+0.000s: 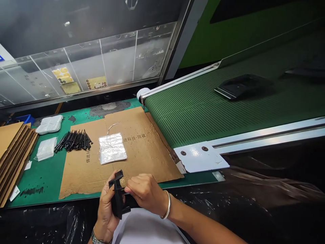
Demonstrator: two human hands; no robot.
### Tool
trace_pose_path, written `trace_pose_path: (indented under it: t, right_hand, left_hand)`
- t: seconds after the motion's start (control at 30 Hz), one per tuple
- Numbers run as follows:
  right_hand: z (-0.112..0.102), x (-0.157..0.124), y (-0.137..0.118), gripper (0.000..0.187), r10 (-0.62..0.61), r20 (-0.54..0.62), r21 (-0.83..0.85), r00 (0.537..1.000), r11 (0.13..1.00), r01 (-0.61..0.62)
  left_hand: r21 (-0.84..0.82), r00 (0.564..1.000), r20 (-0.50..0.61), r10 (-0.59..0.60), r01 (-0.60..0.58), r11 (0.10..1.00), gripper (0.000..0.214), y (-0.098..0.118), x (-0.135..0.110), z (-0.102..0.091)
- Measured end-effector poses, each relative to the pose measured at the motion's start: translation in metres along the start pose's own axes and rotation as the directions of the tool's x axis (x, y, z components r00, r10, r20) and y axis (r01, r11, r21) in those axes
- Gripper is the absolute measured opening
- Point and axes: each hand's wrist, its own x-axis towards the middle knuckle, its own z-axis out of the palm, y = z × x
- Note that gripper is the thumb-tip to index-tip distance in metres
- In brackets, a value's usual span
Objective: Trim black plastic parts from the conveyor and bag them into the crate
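My left hand (pixel 106 206) is closed around a black plastic part (pixel 117 198), held upright near the table's front edge. Beside it, my right hand (pixel 144 189) has its fingertips pinched on a thin dark piece that meets the part's side; most of that piece is hidden by my fingers. Just beyond my hands, a tied stack of clear plastic bags (pixel 112 150) lies on a flat cardboard sheet (pixel 144 162). A pile of thin black plastic pins (pixel 74 140) sits at the sheet's left edge.
Two more bag stacks, one larger (pixel 50 124) and one smaller (pixel 46 148), lie on the green table (pixel 45 173). Folded cardboard (pixel 17 152) is piled at far left. A green conveyor belt (pixel 182 108) on the right carries a black plastic part (pixel 241 86). Clear pockets (pixel 119 62) line the back.
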Motion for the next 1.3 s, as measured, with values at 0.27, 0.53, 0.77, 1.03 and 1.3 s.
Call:
trace_pose_path:
  t: [0.27,0.53,0.77,1.03,1.3]
  right_hand:
    - [0.003,-0.026,-0.013,0.050,-0.136,0.108,0.143,0.985,0.982,0.120]
    - [-0.001,-0.007,-0.012,0.044,0.256,-0.036,0.159,0.966,0.956,-0.248]
    - [0.000,-0.009,-0.009,0.046,0.309,-0.013,0.120,0.951,0.945,-0.305]
    - [0.005,-0.011,0.016,0.046,0.360,0.238,0.046,0.902,0.923,-0.381]
    - [0.049,-0.044,0.085,0.021,0.781,0.289,-0.462,0.554,0.621,-0.633]
  left_hand:
    - [-0.004,0.999,-0.017,0.047,-0.047,0.999,0.025,0.002,0.005,0.002]
    - [0.041,0.984,-0.022,0.178,-0.177,0.983,0.055,-0.001,0.000,0.004]
    - [0.035,0.987,0.077,0.143,-0.146,0.989,0.061,-0.002,-0.001,-0.011]
    - [-0.003,0.862,0.433,-0.263,0.293,0.956,0.027,-0.001,0.002,-0.019]
    - [-0.285,0.810,0.374,-0.452,0.564,0.775,0.019,0.000,-0.005,-0.017]
